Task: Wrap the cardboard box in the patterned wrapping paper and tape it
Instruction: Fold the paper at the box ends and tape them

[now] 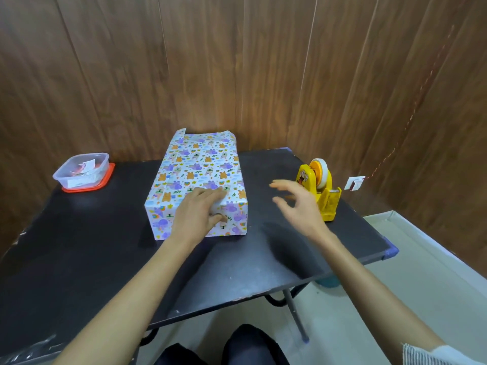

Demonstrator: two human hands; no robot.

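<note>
Black table [79, 246] with the cardboard box [196, 180] sitting around the middle, covered in the patterned wrapping paper [208, 154], which has bits poking up at the far end. Left hand [199, 212] lies over the box's near top edge, fingers flat on top and thumb on the front face. Right hand [297, 204] hovers with loosely spread fingers, nothing in it, between the box and the yellow tape dispenser [320, 188]; a plastic tub [83, 171] sits far left.

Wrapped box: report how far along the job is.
Done: wrapping paper covers the box on its top and near end. In hand: the left hand presses the near-end fold; the right hand hovers open beside the tape dispenser. Left: the far-end flaps stand unfolded.
</note>
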